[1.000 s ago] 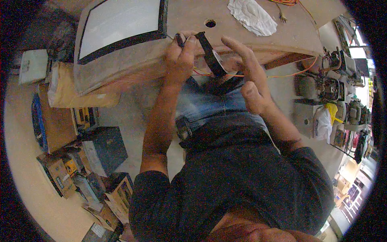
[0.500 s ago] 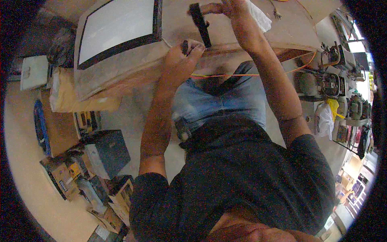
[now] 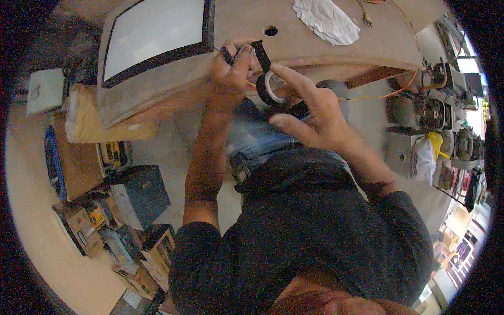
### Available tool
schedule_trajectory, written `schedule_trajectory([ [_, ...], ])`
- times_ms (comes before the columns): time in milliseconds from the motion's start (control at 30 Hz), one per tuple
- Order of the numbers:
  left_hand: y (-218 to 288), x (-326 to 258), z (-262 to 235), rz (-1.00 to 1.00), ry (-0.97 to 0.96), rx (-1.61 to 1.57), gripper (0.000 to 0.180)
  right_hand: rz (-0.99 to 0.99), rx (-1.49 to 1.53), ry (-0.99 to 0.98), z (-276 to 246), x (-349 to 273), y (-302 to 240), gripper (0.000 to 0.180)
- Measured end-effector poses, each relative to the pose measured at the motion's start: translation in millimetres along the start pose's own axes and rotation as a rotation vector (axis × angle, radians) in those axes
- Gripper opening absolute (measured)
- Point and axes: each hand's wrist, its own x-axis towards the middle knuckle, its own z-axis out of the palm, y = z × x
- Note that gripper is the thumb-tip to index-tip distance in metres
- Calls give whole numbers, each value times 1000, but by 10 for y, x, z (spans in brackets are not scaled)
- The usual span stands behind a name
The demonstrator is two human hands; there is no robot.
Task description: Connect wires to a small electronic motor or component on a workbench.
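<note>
Near the table's front edge, my left hand [image 3: 231, 71] is closed around a short black rod-shaped thing [image 3: 227, 55], whose end shows above the fist. From its fingertips a strip of black tape [image 3: 261, 56] runs down to a roll of black tape [image 3: 266, 93] with a pale core. Beyond the edge, the roll hangs above my lap. My right hand [image 3: 320, 113] is beside the roll, thumb and forefinger spread on either side of it. The forefinger's tip is at the tape; the thumb stands apart. Its other fingers are partly hidden.
A black-framed white panel [image 3: 157, 39] lies on the table [image 3: 247, 21] at the left. A crumpled white cloth [image 3: 328, 21] and a round hole [image 3: 270, 31] are at the right. An orange cord [image 3: 388, 96] hangs below the edge. Boxes [image 3: 139, 194] stand lower left.
My right hand has come down and toward me from over the table, its fingers spreading beside the roll. The tape now hangs past the table edge. My left hand keeps nearly the same place.
</note>
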Motion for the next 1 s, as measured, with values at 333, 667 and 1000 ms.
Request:
schedule_trajectory([
  [333,88,-161,-26,234,-172,46,27,82,-112,131,-61,29,-170,61],
  [667,-96,-169,33,472,-12,213,24,150,237,173,119,-134,-327,52],
  [1000,208,-60,142,559,140,70,20,118,202,314,289,-208,31,57],
])
